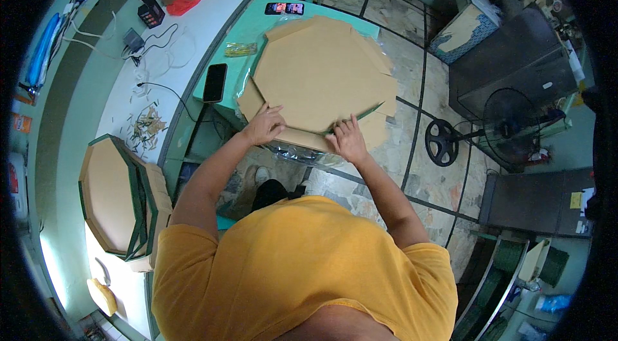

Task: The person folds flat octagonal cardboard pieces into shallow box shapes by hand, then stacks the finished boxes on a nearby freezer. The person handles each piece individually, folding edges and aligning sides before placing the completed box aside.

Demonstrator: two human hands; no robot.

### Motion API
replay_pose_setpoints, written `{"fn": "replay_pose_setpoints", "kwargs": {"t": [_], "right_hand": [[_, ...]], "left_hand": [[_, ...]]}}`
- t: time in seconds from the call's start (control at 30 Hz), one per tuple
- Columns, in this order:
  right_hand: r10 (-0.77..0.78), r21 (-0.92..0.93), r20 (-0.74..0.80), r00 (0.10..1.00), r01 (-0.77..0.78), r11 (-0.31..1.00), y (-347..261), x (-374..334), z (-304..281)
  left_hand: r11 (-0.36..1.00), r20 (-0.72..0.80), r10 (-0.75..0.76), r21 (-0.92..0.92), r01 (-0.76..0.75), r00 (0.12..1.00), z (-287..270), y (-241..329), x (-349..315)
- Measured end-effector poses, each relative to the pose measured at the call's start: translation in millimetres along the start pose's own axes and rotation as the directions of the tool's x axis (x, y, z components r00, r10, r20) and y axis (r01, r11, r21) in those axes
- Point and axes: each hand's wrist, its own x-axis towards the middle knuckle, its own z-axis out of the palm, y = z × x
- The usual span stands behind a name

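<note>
A large many-sided brown cardboard sheet (322, 74) with flaps along its edges lies in front of me, on clear plastic over a green table. My left hand (264, 126) rests with its fingers laid over the near left edge, beside a folded flap. At the near right edge, my right hand (347, 139) pinches a thin dark green strip (370, 111), whose free end points up and to the right. The strip's other end runs along the crease under my right fingers, partly hidden.
Along the green table's (257, 9) left and far sides are a black phone (215, 83), another lit phone (284, 9) and a small clear packet (241, 50). Green-edged cardboard trays (112, 196) are stacked on the left bench, near paper scraps (147, 127). A fan (508, 123) stands right.
</note>
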Motion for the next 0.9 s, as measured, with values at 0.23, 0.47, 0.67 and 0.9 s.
{"fn": "replay_pose_setpoints", "kwargs": {"t": [0.23,0.47,0.67,0.9], "right_hand": [[0.364,0.345,0.103,0.926,-0.377,0.860,5.1,34.0,-0.3],[0.135,0.150,-0.046,0.990,-0.127,0.981,-8.2,23.7,5.3],[-0.006,-0.020,-0.009,1.000,0.006,1.000,-14.8,17.0,17.8],[0.009,0.169,-0.016,1.000,-0.006,0.986,-22.0,16.7,33.5]], "left_hand": [[0.842,0.128,-0.431,-0.298,0.450,0.893,-2.7,-12.3,32.9],[0.958,-0.203,-0.226,-0.222,0.180,0.953,11.7,3.3,20.9],[0.968,-0.095,-0.134,0.199,0.151,0.986,12.1,13.0,15.7],[0.946,-0.166,-0.172,0.247,0.210,0.971,4.3,26.6,6.3]]}}
